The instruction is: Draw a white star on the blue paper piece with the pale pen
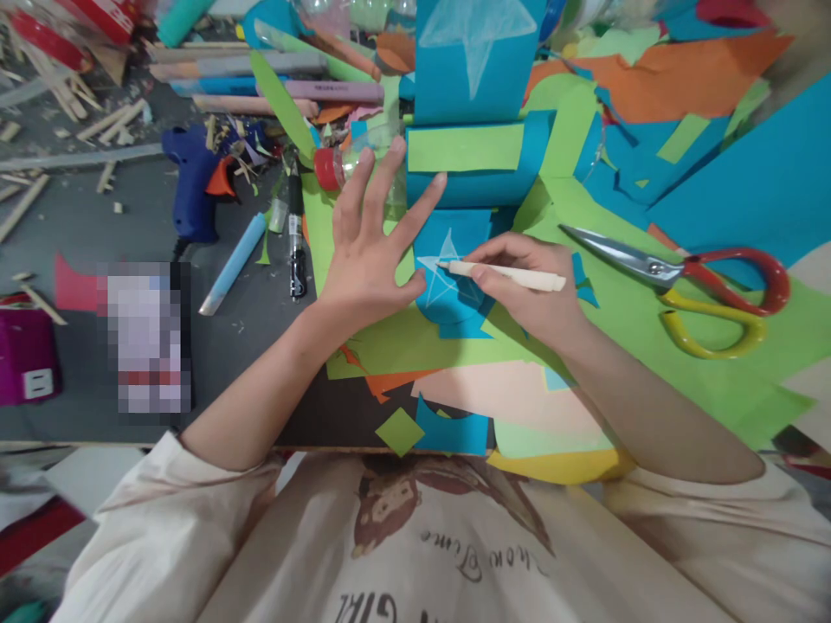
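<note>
The right hand (538, 255) closes thumb and fingers around a white marker (516, 276), likely gripping it nearer the tip so that it can be guided finely over the white star outline (436, 282) on the blue paper piece (449, 311). The left hand (371, 253) is spread wide, with nothing visible in its grasp; its thumb is at the paper's left edge, probably to steady it, while its fingers reach across the clear bottle (394, 195), though whether they press on it I cannot tell. The paper piece lies between the hands, just nearer than the blue roll (467, 189), its long axis running away from the person, rounded end closest. The star's top point aims away too. The marker lies almost crosswise, tip to the left, blunt end towards the scissors (666, 271)
</note>
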Available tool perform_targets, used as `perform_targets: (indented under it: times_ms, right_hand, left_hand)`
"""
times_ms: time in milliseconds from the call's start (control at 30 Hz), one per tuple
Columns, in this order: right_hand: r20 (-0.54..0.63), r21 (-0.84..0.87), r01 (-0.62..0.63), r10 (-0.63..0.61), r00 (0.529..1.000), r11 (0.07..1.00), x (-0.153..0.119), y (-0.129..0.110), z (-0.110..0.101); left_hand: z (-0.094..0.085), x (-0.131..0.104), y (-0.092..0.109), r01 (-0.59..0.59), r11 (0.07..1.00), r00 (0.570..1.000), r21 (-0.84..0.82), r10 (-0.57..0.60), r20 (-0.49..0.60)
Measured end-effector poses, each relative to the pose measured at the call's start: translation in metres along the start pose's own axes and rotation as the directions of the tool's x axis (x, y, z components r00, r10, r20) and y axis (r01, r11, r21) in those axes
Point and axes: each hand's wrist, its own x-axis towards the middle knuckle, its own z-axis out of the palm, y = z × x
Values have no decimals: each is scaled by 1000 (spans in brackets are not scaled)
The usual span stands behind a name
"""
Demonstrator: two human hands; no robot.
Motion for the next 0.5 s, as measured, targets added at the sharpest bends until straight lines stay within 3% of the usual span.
perform_targets:
  times_ms: [267, 500]
  right_hand:
    - [-86, 128, -83, 95, 992, 988, -2, -2, -7]
    - [17, 135, -77, 76, 997, 988, -20, -9, -10]
  left_hand:
    - [0, -1, -1, -8, 1000, 1000, -1, 8, 13]
    - [0, -2, 4, -25, 999, 999, 43, 23, 35]
